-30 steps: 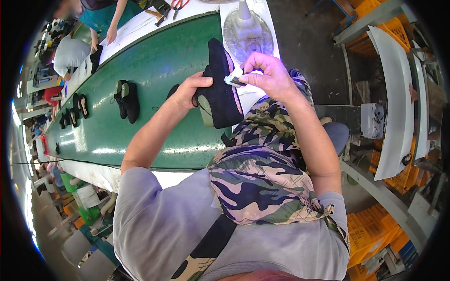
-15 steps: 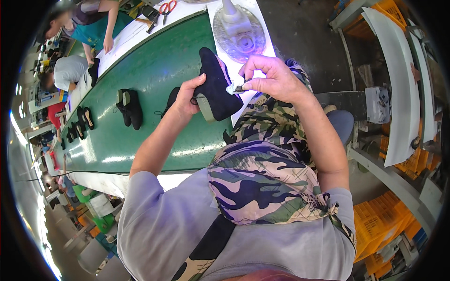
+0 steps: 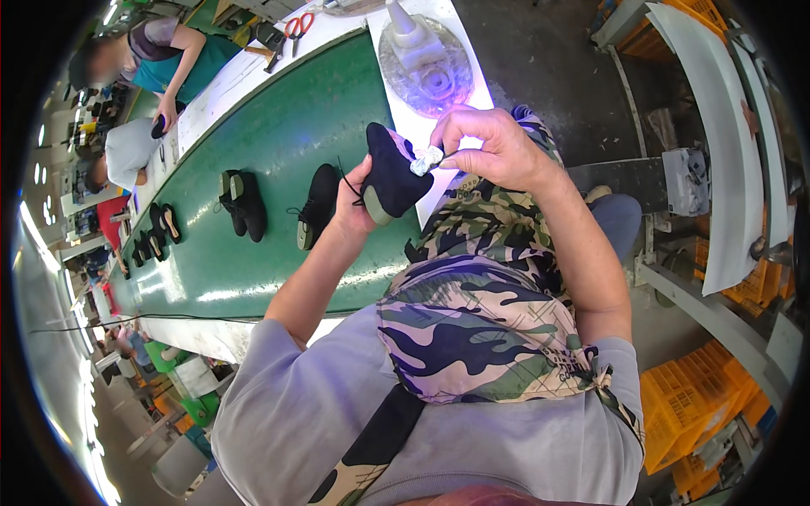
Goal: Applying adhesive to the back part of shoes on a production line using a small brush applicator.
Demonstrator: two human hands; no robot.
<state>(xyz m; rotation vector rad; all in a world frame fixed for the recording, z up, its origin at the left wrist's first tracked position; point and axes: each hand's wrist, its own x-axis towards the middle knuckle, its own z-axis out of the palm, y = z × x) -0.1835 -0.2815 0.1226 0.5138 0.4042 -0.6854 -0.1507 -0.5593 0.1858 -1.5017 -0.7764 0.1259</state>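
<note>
My left hand [image 3: 355, 201] is closed around a black lace-up shoe [image 3: 393, 175] with a grey-green heel. The shoe is held tilted above the green work surface, its toe pointing away from me. Between the pinched thumb and fingers of my right hand [image 3: 494, 150] is a crumpled whitish wad [image 3: 427, 160], up against the shoe's right side; a small dark piece shows at my fingertips, its kind unclear. Just left of my left hand, another black lace-up shoe [image 3: 319, 202] lies on the green surface.
A pair of black shoes [image 3: 243, 205] and several smaller ones [image 3: 157, 229] lie farther left on the green surface [image 3: 287, 126]. A white nozzle bottle [image 3: 413, 42] stands ahead. Red-handled scissors [image 3: 297, 27] and a hammer [image 3: 270, 56] lie near a co-worker [image 3: 181, 59] holding a dark item.
The held shoe has come down and turned, its toe now nearer me. The wad shows more fully. Shoes on the green surface appear slightly farther right, and the one beside my left hand is more exposed.
</note>
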